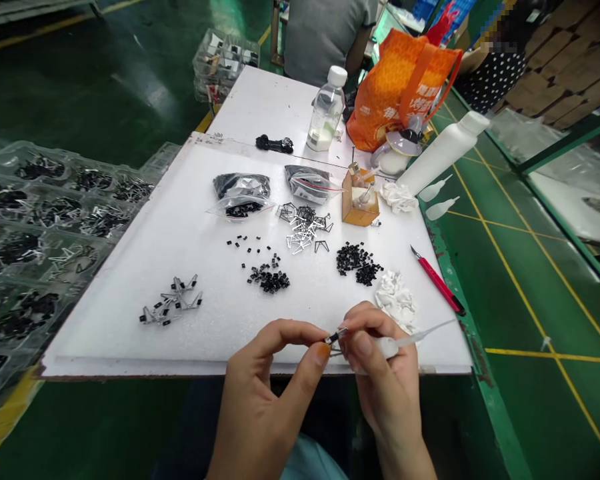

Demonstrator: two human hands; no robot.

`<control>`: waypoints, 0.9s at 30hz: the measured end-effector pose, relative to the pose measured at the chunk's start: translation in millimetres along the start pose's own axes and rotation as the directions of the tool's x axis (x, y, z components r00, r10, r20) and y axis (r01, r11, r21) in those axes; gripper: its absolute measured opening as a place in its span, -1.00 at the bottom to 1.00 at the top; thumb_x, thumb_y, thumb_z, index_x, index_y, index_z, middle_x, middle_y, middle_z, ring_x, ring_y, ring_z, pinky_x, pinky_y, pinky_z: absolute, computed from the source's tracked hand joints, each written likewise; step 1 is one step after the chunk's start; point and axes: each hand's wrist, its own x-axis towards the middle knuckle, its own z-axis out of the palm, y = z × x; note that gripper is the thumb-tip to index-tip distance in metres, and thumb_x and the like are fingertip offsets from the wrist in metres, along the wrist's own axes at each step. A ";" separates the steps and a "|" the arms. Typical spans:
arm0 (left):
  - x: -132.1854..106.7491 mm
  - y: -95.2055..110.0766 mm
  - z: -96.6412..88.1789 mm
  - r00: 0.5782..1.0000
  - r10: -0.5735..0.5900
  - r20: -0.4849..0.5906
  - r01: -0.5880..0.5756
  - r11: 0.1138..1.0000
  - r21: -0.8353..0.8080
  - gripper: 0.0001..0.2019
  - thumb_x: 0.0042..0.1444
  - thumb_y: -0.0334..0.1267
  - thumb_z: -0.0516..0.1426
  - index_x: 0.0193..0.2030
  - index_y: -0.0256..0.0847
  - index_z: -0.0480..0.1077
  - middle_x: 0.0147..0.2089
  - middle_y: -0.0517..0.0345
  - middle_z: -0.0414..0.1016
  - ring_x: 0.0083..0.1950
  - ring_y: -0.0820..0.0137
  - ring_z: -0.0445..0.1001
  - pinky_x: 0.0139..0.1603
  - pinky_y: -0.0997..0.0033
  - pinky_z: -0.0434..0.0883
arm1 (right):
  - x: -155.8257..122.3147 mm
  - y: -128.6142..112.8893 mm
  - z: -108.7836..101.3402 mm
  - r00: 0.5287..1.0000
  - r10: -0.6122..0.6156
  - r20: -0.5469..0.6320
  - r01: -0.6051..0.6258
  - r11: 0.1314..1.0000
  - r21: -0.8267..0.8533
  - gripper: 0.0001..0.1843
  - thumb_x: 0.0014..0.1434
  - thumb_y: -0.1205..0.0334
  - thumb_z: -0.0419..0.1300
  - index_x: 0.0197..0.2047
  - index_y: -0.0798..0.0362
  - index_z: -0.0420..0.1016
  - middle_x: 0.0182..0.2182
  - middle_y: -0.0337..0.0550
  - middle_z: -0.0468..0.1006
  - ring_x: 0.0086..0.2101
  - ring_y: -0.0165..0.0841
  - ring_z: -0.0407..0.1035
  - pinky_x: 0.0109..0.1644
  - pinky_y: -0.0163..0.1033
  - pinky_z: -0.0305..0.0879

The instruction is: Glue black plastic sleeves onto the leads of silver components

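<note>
Above the front edge of the table, my left hand (275, 393) pinches a small black part with a metal piece (335, 335) between thumb and forefinger. My right hand (385, 373) has its fingertips at the other end of that part, and also grips a small white plastic dropper bottle (387, 347), its thin nozzle pointing right. Beyond my hands lie a pile of small black pieces (270, 280), a second such pile (357, 263) and a heap of bent metal wire pieces (304, 230). Several joined black-and-metal parts (173, 301) lie at the left.
A red craft knife (439, 283) and crumpled white tissue (396, 300) lie at the right. Farther back are zip bags (243, 193), a small wooden box (360, 208), a white bottle (447, 150), a clear bottle (327, 110) and an orange bag (400, 90). Compartment trays (55, 227) stand left.
</note>
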 end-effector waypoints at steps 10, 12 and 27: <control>12.8 -4.3 -5.8 0.880 -0.354 0.317 0.467 0.766 -0.442 -0.86 0.10 -0.15 0.40 -0.36 -0.13 0.63 -0.40 0.19 0.60 -0.30 0.41 0.52 -0.21 0.49 0.46 | 45.3 -8.3 -17.0 0.994 -0.066 -0.085 0.054 0.989 -0.135 -0.66 0.37 -0.01 0.21 -0.28 0.02 0.66 -0.53 -0.29 0.39 -0.53 -0.45 0.16 -0.43 -0.28 0.08; 11.4 -2.3 -6.5 0.870 -0.378 0.316 0.491 0.712 -0.501 -0.86 0.06 -0.14 0.42 -0.34 -0.13 0.65 -0.36 0.17 0.60 -0.29 0.39 0.52 -0.21 0.46 0.49 | 84.1 -11.7 -29.7 0.960 -0.184 -0.212 0.130 0.961 -0.245 -0.65 0.36 -0.05 0.20 -0.15 0.02 0.69 -0.41 -0.22 0.49 -0.51 -0.46 0.19 -0.43 -0.28 0.08; 17.2 -10.6 -13.8 0.957 -0.285 0.062 0.290 0.915 -0.281 -0.75 0.15 0.04 0.36 -0.25 -0.05 0.54 -0.27 0.24 0.58 -0.10 0.34 0.48 -0.03 0.44 0.41 | 213.4 -13.9 -43.1 0.901 -0.431 0.046 0.296 0.536 -0.791 -0.67 0.21 -0.04 0.31 -0.24 0.08 0.68 -0.46 -0.16 0.59 -0.46 -0.31 0.34 -0.31 -0.19 0.18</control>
